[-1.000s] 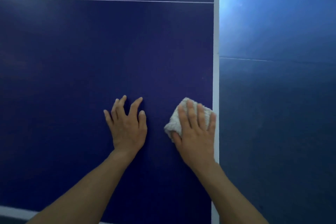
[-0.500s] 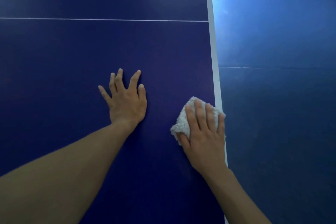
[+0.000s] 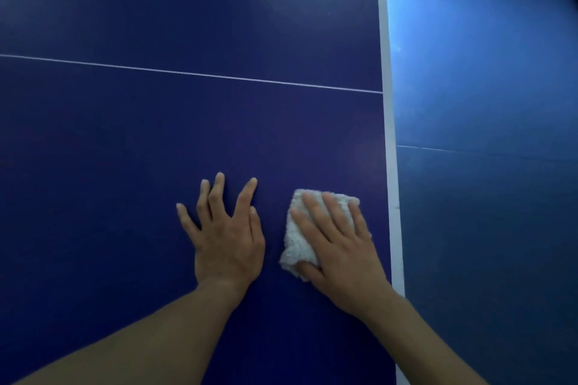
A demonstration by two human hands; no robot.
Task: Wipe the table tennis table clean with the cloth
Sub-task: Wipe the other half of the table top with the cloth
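The dark blue table tennis table [image 3: 131, 141] fills the view. A thin white centre line crosses it from left to right, and a broad white edge line [image 3: 389, 134] runs down its right side. My right hand [image 3: 339, 244] lies flat on a folded white terry cloth [image 3: 297, 247], pressing it onto the table just left of the edge line. My left hand [image 3: 223, 234] rests palm down on the bare surface beside the cloth, fingers spread, holding nothing.
Right of the white edge line lies a lighter blue surface [image 3: 484, 103] with a bright glare patch at the top and a faint thin line across it. Nothing else stands on either surface.
The cloth under my right hand has slid left, away from the white edge line. My left hand has stayed flat on the table while the view shifted.
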